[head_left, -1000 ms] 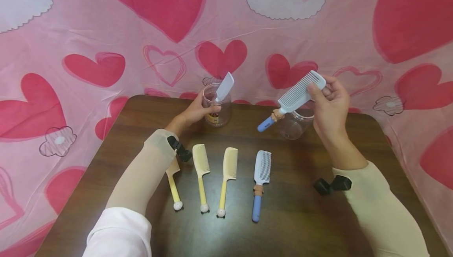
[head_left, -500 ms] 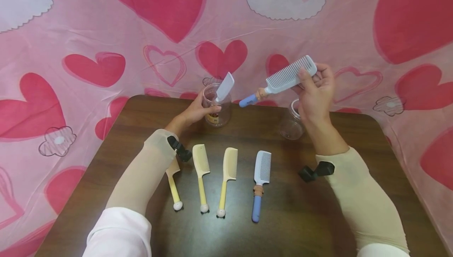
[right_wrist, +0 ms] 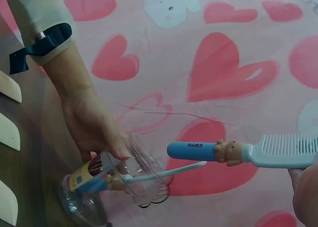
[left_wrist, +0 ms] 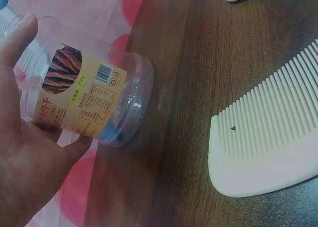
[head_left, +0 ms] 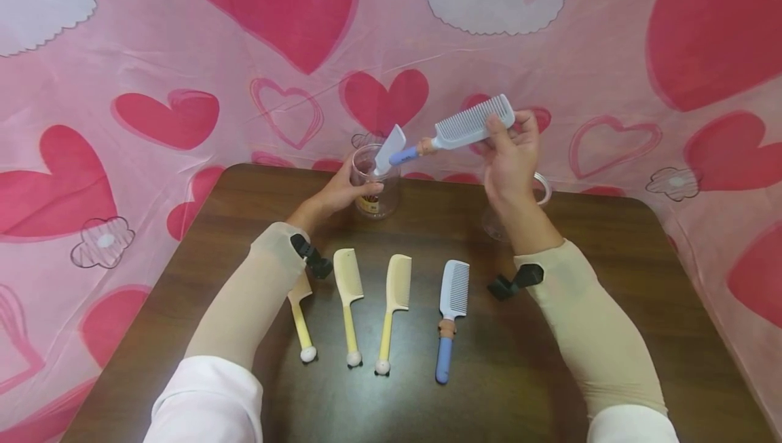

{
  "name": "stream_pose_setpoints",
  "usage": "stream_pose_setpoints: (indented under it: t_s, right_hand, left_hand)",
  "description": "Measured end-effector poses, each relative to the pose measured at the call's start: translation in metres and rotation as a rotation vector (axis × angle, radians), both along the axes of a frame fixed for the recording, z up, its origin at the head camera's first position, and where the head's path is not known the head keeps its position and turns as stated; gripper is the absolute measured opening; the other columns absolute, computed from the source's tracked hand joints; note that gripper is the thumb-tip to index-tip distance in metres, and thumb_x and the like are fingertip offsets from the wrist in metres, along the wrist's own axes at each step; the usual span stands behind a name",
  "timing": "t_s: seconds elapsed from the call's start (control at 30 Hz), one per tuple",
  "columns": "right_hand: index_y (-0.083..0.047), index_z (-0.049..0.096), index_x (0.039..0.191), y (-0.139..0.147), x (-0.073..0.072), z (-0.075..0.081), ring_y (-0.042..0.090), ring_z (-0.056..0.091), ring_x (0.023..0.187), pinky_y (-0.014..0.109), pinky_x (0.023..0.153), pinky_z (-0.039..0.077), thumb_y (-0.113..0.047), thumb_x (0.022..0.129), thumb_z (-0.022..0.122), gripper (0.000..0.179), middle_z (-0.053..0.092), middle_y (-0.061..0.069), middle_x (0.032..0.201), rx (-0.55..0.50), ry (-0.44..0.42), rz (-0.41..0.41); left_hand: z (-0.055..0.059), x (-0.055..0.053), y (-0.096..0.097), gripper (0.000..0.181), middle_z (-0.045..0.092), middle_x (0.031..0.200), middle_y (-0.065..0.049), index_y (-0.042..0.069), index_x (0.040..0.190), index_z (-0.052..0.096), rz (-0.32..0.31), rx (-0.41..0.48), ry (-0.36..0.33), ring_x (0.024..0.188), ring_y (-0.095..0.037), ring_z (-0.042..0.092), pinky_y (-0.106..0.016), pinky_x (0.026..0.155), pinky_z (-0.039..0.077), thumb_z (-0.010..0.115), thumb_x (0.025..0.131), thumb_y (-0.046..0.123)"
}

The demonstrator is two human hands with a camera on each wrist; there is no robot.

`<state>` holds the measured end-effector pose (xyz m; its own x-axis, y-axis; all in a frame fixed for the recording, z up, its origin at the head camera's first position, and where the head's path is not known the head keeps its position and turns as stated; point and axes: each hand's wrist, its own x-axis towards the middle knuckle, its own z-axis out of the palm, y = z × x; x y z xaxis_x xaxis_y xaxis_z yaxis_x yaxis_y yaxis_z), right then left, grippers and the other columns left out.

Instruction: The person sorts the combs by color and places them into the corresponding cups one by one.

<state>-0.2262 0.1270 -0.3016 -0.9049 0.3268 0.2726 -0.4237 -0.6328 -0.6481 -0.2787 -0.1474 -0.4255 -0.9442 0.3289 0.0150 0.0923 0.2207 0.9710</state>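
My left hand [head_left: 339, 192] grips a clear plastic jar [left_wrist: 141, 83] with a paper label, standing at the back of the table. Inside it leans a pale blue comb [head_left: 389, 148], its blue handle down and its head sticking out of the mouth. My right hand [head_left: 512, 158] pinches a second pale blue comb [head_left: 473, 124] by the end of its toothed head. This comb's blue handle, with a brown bear figure [right_wrist: 229, 152] at the neck, points left toward the jar mouth and overlaps the first comb in the head view.
On the table [head_left: 519, 361] lie a blue comb [head_left: 453, 287] and yellow combs, one [head_left: 398, 283] beside another [head_left: 348, 277], plus one [head_left: 299, 314] partly behind the left wrist. A second clear jar [head_left: 542, 188] stands behind my right hand. A pink heart-print cloth [head_left: 244, 36] hangs behind.
My right hand has moved left with the blue comb, from over the right jar to near the left jar, the comb tipping closer to level. My left hand stays on its jar.
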Motion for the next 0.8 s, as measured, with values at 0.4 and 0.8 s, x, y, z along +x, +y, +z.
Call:
stream_pose_setpoints:
  t_s: [0.4, 0.8]
  right_hand:
    - [-0.009, 0.053, 0.086, -0.015, -0.01, -0.011, 0.018, 0.072, 0.077, 0.034, 0.074, 0.062, 0.01, 0.1, 0.052, 0.024, 0.07, 0.007, 0.089, 0.029, -0.045, 0.046]
    - [-0.011, 0.051, 0.085, -0.036, -0.021, -0.017, 0.016, 0.07, 0.08, 0.03, 0.075, 0.062, 0.01, 0.099, 0.054, 0.026, 0.072, 0.003, 0.088, 0.09, -0.052, 0.066]
  left_hand:
    - [0.001, 0.0, 0.001, 0.085, 0.039, 0.155, -0.012, 0.021, 0.158, 0.023, -0.003, 0.006, -0.01, 0.144, -0.028, 0.037, -0.05, 0.123, 0.022, 0.075, 0.092, 0.014]
    - [-0.001, 0.0, 0.001, 0.082, 0.041, 0.152, -0.015, 0.021, 0.158, 0.024, -0.019, 0.043, -0.001, 0.139, -0.03, 0.044, -0.048, 0.121, 0.027, 0.073, 0.093, 0.009]
